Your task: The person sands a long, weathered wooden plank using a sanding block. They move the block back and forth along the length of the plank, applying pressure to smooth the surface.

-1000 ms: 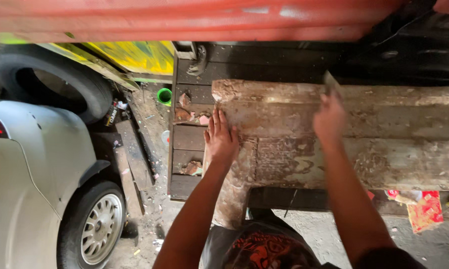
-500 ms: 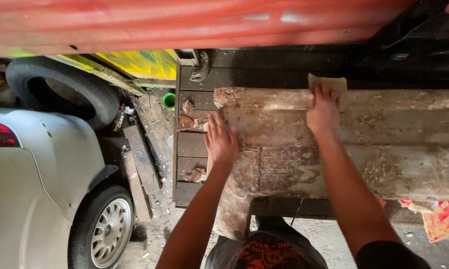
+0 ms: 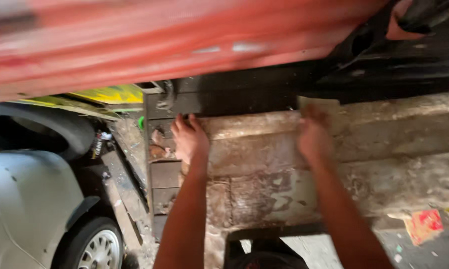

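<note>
Two hands are in view, both pressed on one long, worn wooden counter (image 3: 364, 149) whose top is pale, stained and flaking. The left hand (image 3: 189, 138) lies flat near the counter's left end, fingers spread and pointing away, released and gripping nothing. The right hand (image 3: 313, 137) lies further along the counter, palm down on one pale sheet of sanding paper (image 3: 318, 102), whose edge and corner show above the fingertips at the counter's far edge. The picture is blurred there, so I cannot tell whether the fingers pinch the sheet or only press it down.

Above the counter runs one broad red panel (image 3: 159, 45), smeared by motion, and to its right one dark black mass (image 3: 404, 60) that hangs over the far edge of the counter. At the left, one dark slatted wooden pallet (image 3: 164, 174) stands just beside the counter's end, with a few brownish scraps lying on it. Further left lies one black tyre (image 3: 40, 129), and below it one silver car (image 3: 30, 204) shows a single wheel (image 3: 92, 246). One small green ring (image 3: 141, 122) sits beside the pallet. One red scrap of paper (image 3: 424, 224) lies on the ground to the lower right, under the counter's near edge.
</note>
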